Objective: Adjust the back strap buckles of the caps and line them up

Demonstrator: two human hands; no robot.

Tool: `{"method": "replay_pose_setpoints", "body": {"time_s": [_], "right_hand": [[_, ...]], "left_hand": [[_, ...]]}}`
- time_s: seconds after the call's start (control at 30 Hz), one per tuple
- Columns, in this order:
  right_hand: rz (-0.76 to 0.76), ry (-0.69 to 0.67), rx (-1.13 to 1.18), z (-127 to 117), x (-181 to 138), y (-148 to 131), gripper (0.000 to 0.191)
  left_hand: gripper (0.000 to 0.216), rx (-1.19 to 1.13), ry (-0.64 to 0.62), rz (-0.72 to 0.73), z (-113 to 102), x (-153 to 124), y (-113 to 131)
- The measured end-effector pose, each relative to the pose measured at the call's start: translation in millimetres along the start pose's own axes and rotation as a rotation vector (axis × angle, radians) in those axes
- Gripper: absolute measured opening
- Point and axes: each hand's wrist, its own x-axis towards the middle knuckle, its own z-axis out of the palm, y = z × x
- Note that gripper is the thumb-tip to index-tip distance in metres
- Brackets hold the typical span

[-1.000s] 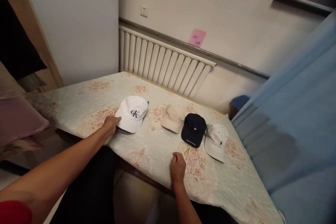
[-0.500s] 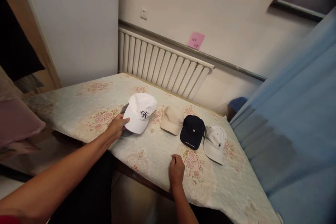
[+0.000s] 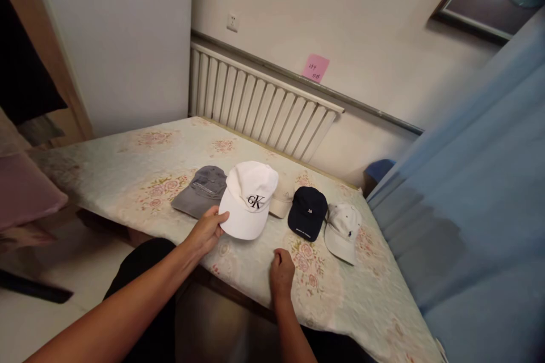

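My left hand pinches the brim of a white cap with black letters on its front. The cap is held above the floral-covered surface and hides part of a beige cap behind it. Left of it lies a grey cap, brim towards me. A navy cap and an off-white cap with a small dark emblem sit to the right. My right hand rests near the front edge as a loose fist, with nothing visible in it, just below the navy cap.
A white radiator runs along the wall behind the surface, with a pink note above it. A blue curtain hangs at the right. At the far left is a pink cloth-like item.
My left hand has carried the white cap to the right and towards me, uncovering the grey cap and overlapping the beige one. My right hand has stayed in about the same place.
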Motion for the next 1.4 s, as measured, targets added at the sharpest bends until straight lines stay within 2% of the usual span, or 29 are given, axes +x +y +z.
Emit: {"method": "replay_pose_setpoints", "body": {"time_s": [0.13,0.23,0.33,0.5,0.63,0.7,0.83,1.0,1.2,1.4], "right_hand": [[0.057,0.014,0.052,-1.9,0.5,0.3,0.022],[0.181,0.013,0.14,-5.7,-0.5,-1.5,0.022],[0.366,-0.011,0.382,-11.8,-2.9,-5.5,0.021],[0.62,-0.034,0.886,-23.2,-14.7,-21.5,0.039],[0.827,-0.181,1.209,-25.1,-30.4,-47.7,0.042],[0.847,-0.202,1.313,-23.2,-35.1,-61.4,0.036],[0.802,-0.127,1.417,-21.3,-34.2,-76.9,0.034],[0.832,-0.112,1.469,-25.3,-34.0,-75.3,0.034],[0.873,-0.119,1.48,-26.1,-39.9,-71.6,0.032],[0.878,-0.027,1.489,-30.0,-38.1,-91.6,0.031]], "left_hand": [[0.028,-0.057,-0.04,-0.07,3.5,-12.2,-16.5],[0.028,-0.086,-0.047,-0.107,5.4,-20.6,-29.7],[0.03,-0.097,-0.067,-0.128,7.9,-28.7,-43.0],[0.038,-0.147,-0.109,-0.152,16.5,-41.3,-59.5],[0.048,-0.154,-0.14,-0.169,25.6,-53.9,-66.7],[0.05,-0.141,-0.164,-0.184,28.7,-61.2,-70.2],[0.05,-0.115,-0.213,-0.202,30.5,-70.8,-73.8],[0.048,-0.143,-0.22,-0.195,32.5,-64.9,-62.5],[0.037,-0.172,-0.167,-0.252,35.9,-54.3,-49.4],[0.031,-0.223,-0.166,-0.251,41.9,-55.1,-45.8]]}}
